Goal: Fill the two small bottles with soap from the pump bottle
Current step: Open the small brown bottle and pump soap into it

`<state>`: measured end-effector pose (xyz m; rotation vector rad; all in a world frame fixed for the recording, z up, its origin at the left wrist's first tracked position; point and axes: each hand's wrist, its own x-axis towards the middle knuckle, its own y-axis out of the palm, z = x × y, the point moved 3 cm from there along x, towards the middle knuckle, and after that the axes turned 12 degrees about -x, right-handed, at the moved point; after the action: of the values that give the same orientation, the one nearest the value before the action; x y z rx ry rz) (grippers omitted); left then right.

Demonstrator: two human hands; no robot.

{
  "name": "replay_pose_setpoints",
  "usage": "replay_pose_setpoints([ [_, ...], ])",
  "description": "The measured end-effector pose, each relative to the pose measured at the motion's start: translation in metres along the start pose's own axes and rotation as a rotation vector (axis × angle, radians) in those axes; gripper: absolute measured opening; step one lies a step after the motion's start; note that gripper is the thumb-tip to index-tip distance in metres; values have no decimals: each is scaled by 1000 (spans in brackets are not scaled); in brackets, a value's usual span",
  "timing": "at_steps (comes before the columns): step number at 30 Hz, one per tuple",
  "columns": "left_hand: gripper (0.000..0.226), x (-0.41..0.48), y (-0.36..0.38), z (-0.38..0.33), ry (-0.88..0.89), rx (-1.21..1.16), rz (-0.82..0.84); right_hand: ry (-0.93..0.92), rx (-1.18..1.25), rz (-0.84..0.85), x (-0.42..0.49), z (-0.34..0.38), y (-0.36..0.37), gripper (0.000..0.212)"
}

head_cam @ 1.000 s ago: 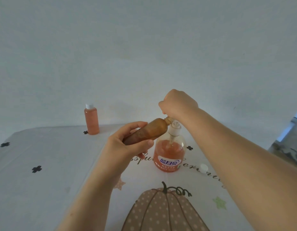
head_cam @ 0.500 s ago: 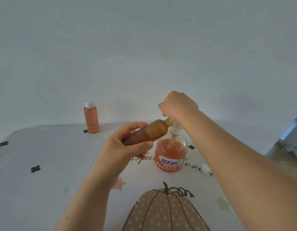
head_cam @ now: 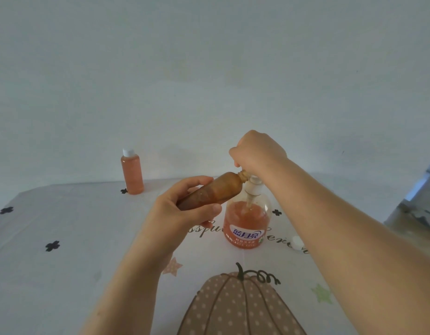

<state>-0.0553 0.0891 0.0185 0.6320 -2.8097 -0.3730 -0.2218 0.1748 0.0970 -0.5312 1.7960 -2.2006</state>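
Counted out, there are two small bottles, one pump bottle (head_cam: 245, 234), one loose white cap (head_cam: 297, 243) and two bare hands over a table (head_cam: 64, 238) spread with a pale cloth printed with black crosses, stars and a big dotted pumpkin (head_cam: 235, 308). The first small bottle (head_cam: 132, 174) stands upright at the far edge, at about ten o'clock from the pump bottle and well apart from both hands; it wears a white cap and is full of orange soap almost to the shoulder. The second small bottle (head_cam: 223, 189) is in the left hand (head_cam: 180, 216), whose fingers and thumb wrap round its lower half, so the base is hidden in the palm. From that hand it juts toward two o'clock, tilted nearly flat, with its uncapped neck raised to the pump's spout (the spout itself is covered, so whether soap is running cannot be told). It looks brownish and filled along most of its length. The right hand (head_cam: 258, 151) sits at twelve o'clock atop the pump bottle, clenched in a fist round the pump head, just beside the small bottle's mouth. The pump bottle stands upright near the table's middle, roughly half full of orange soap, with a blue and white label facing the camera. The loose cap lies on the cloth at four o'clock from it, partly behind the right forearm.
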Motion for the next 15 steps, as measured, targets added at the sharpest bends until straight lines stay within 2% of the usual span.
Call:
replay_pose_setpoints([
  [15,44,-4,3,-5,17,-29,-28,-12,-43,-25,-4,3,-10,15],
])
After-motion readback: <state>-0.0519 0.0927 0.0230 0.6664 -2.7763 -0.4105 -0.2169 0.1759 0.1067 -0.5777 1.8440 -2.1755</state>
